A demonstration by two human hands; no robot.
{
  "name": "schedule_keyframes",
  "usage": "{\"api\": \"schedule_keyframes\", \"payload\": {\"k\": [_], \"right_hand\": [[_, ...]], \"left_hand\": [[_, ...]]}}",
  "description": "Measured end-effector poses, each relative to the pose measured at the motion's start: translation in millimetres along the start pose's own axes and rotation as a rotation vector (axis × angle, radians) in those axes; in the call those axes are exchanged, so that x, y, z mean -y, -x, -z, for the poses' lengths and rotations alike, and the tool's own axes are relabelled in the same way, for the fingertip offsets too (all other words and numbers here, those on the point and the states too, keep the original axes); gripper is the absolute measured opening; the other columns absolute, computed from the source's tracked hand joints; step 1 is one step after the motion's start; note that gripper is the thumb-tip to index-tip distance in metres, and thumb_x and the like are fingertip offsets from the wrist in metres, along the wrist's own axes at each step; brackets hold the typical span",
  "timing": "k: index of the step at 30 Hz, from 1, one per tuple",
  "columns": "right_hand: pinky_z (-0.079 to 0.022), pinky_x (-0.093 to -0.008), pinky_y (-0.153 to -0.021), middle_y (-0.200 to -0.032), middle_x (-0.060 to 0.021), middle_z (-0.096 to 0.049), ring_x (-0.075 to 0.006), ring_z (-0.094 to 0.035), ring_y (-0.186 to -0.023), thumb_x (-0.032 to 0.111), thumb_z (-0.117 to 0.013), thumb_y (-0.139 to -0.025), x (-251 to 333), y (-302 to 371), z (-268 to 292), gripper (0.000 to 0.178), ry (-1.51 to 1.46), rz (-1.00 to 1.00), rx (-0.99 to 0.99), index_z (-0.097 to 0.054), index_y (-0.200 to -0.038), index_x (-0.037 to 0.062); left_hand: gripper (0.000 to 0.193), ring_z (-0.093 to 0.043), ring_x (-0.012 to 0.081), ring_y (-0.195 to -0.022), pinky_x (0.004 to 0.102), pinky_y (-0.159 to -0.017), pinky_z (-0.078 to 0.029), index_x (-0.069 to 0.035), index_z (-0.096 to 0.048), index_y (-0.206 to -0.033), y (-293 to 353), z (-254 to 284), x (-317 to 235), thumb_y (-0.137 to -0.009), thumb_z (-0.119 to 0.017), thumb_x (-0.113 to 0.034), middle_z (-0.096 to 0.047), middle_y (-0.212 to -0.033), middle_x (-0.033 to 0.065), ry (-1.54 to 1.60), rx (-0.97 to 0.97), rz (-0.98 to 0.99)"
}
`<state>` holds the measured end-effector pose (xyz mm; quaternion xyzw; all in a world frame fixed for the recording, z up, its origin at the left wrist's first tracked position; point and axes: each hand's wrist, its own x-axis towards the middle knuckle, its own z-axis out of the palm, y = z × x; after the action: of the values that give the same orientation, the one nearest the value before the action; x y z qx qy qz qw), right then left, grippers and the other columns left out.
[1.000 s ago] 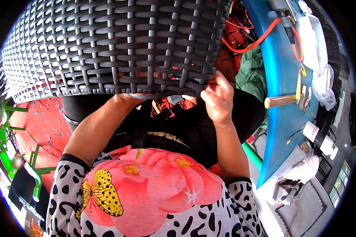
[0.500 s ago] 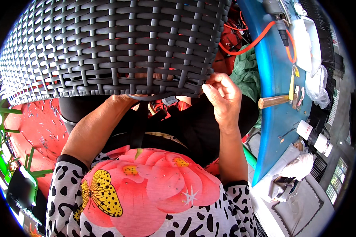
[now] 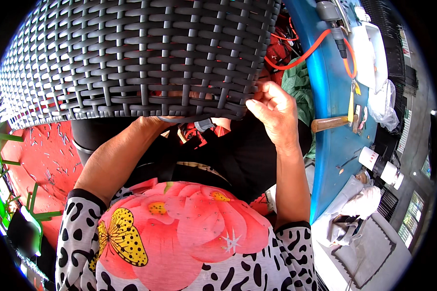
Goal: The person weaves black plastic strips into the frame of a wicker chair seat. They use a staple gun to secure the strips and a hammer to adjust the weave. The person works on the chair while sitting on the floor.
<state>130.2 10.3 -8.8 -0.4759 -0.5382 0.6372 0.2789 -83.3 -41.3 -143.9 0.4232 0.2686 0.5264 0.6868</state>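
A large panel of dark grey woven rattan (image 3: 131, 63) fills the upper left, its lower edge above my lap. My left hand (image 3: 155, 121) reaches under that edge; its fingers are mostly behind the weave, showing only in part through the gaps, so their grip is hidden. A loose-looking flat strand (image 3: 179, 119) runs along the edge beside it. At the panel's lower right corner, my right hand (image 3: 275, 110) is closed with thumb and forefinger at the edge. Whatever they pinch is too small to make out. A small grey piece (image 3: 205, 125) shows just below the edge.
On the right, a blue table (image 3: 332, 155) carries a wooden-handled hammer (image 3: 331, 123), a grey air tool (image 3: 332, 17) with an orange hose (image 3: 311, 52), and a white cylinder (image 3: 369, 156). Green cloth (image 3: 298, 87) hangs beside it. Scraps litter the red floor (image 3: 48, 160) at left.
The view has shifted slightly, moving the table a little left in the picture. My right hand stays at the panel's corner, turned slightly; my left hand remains under the edge.
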Motion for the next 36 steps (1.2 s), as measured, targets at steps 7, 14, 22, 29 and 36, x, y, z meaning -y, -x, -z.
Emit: {"api": "schedule_keyframes", "payload": {"k": [7, 14, 22, 29, 36], "right_hand": [[-0.048, -0.0224, -0.051, -0.073, -0.0067, -0.057, -0.0117, -0.058, -0.051, -0.003, -0.057, -0.079, -2, 1, -6, 0.021, 0.048, 0.049, -0.053, -0.051, -0.099, -0.0066], [-0.046, -0.0205, -0.052, -0.074, -0.0057, -0.057, -0.0088, -0.056, -0.054, -0.002, -0.058, -0.080, -7, 2, -1, 0.023, 0.007, 0.053, -0.004, -0.051, -0.101, -0.0052], [-0.045, -0.0220, -0.075, -0.095, -0.0069, -0.059, -0.0098, -0.055, -0.082, 0.006, -0.063, -0.084, -29, 3, 8, 0.038, -0.098, 0.127, 0.070, -0.048, -0.116, -0.0071], [-0.047, -0.0197, -0.054, -0.085, -0.0075, -0.059, -0.0090, -0.056, -0.062, 0.001, -0.066, -0.080, -44, -6, 3, 0.034, -0.248, 0.248, 0.026, -0.052, -0.111, -0.0054], [-0.045, -0.0221, -0.043, -0.081, -0.0117, -0.061, -0.0109, -0.054, -0.050, -0.001, -0.070, -0.075, -64, -14, 7, 0.036, -0.497, 0.183, 0.112, -0.054, -0.107, -0.0046]], "left_hand": [[0.030, -0.058, 0.0148, -0.103, 0.0338, -0.090, -0.048, -0.008, -0.057, -0.113, -2, -6, 4, -0.089, -0.056, -0.025, -0.060, -0.113, 0.0056, 0.151, -0.030, 0.048], [0.023, -0.058, 0.0155, -0.100, 0.0303, -0.084, -0.051, -0.007, -0.056, -0.110, -1, -6, 8, -0.091, -0.051, -0.017, -0.058, -0.114, 0.0041, 0.497, -0.001, 0.064], [0.026, -0.059, 0.0167, -0.099, 0.0308, -0.083, -0.052, -0.005, -0.054, -0.113, -3, -9, 7, -0.090, -0.053, -0.016, -0.059, -0.113, 0.0055, 0.290, -0.036, 0.031], [0.028, -0.061, 0.0184, -0.097, 0.0321, -0.083, -0.053, -0.003, -0.053, -0.114, -6, -15, 3, -0.089, -0.054, -0.016, -0.060, -0.111, 0.0085, -0.024, -0.154, 0.095], [0.030, -0.062, 0.0193, -0.096, 0.0330, -0.084, -0.054, -0.001, -0.053, -0.114, -12, -16, -10, -0.088, -0.055, -0.016, -0.060, -0.110, 0.0116, 0.413, -0.125, 0.135]]}}
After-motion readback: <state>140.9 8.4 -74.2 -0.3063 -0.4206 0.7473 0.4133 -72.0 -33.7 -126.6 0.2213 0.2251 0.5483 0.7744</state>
